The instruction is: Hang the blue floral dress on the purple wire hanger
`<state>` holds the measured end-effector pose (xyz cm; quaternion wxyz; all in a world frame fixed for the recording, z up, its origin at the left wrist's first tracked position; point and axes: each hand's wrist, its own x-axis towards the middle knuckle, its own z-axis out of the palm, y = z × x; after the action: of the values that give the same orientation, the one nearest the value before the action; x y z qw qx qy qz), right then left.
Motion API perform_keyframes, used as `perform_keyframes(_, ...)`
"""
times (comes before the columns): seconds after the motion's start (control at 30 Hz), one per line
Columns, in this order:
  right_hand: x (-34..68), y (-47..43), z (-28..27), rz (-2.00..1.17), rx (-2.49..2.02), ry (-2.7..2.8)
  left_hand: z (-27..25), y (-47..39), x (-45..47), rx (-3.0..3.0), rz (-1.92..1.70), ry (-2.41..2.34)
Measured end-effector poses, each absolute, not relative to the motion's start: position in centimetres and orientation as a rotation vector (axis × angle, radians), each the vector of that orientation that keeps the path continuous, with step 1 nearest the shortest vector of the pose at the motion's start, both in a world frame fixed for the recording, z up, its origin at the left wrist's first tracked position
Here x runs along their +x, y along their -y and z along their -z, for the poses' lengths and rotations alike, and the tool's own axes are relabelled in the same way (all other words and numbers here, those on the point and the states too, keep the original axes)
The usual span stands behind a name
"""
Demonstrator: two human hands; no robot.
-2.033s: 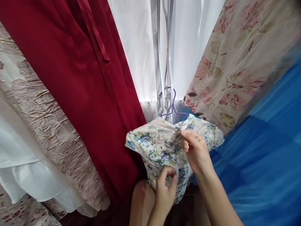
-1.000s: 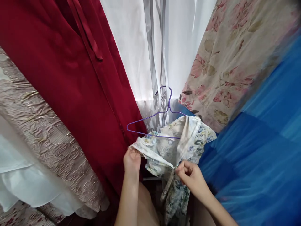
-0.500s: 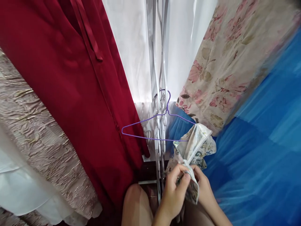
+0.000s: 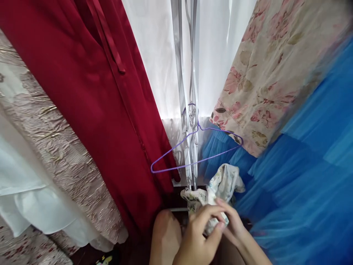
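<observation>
A white garment with a floral print (image 4: 224, 180) is bunched low in front of me, its kind unclear. My left hand (image 4: 202, 226) pinches a gathered fold of it between thumb and fingers. Close by on the right, my right hand (image 4: 233, 221) has its fingers closed on the same fold, partly behind the cloth and my left hand. Above both hands a purple wire hanger (image 4: 176, 167) hangs tilted by its hook, bare and apart from the garment.
White metal bars (image 4: 193, 92) run down the middle, before a white curtain (image 4: 151, 48). A red garment (image 4: 110, 121) hangs left, beside textured pinkish fabric (image 4: 74, 143). To the right hang a beige floral garment (image 4: 264, 84) and layered blue tulle (image 4: 303, 176). My knee (image 4: 166, 232) is below.
The garment has come off the hanger's right end and dropped lower with my hands. The hanger has swung and now hangs tilted. My view has shifted slightly.
</observation>
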<state>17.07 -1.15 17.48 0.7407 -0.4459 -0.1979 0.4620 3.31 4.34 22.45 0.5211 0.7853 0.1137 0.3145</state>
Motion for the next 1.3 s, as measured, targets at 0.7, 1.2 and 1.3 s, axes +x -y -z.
perform_keyframes(0.7,24.3,6.3,-25.0,-1.195,-1.098,0.796,-18.9,-14.0,-1.3,1.837,-0.495,-0.47)
perform_keyframes(1.2,23.7,1.3,-28.8,-0.889,-1.478,1.249,-28.7,-29.5,-2.0,2.529,-1.223,-0.957)
perform_keyframes(1.3,22.6,1.2,-28.5,-0.829,-1.453,1.331,-29.2,-31.2,0.4,2.387,-1.293,-1.021)
